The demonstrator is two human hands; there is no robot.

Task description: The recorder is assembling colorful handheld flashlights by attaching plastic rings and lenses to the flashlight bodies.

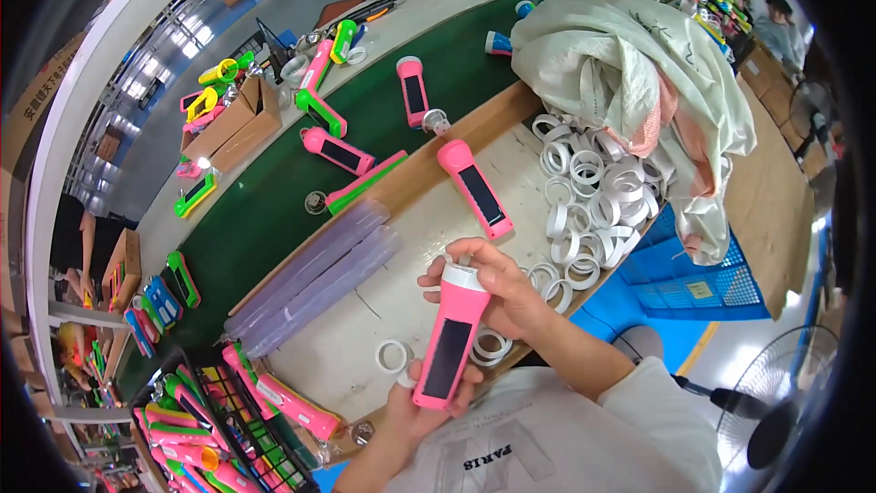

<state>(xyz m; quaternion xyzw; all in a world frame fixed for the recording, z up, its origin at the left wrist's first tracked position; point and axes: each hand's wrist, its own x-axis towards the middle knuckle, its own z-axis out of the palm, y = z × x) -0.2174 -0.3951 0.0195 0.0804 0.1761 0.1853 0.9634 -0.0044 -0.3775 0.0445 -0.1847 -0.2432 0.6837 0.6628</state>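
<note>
A pink flashlight (456, 324) with a dark solar panel lies between my two hands, close to my body. My left hand (422, 409) is closed round its lower end. At the upper end, the fingers of my right hand (504, 285) curl about the head, which carries a white ring (464, 276). Another pink flashlight (474, 190) rests on the pale worktop (365, 288) beyond my hands. One loose white ring (393, 356) lies just left of the held flashlight, and more rings (491, 347) sit beside its right edge, partly behind my right arm.
Many white rings (598, 192) are heaped at the right under a pale sack (630, 73). Rolled clear plastic (315, 288) lies at the left. Past a wooden ledge (411, 178), a green conveyor belt (265, 192) bears several flashlights. A black basket (242, 429) of flashlights stands at lower left.
</note>
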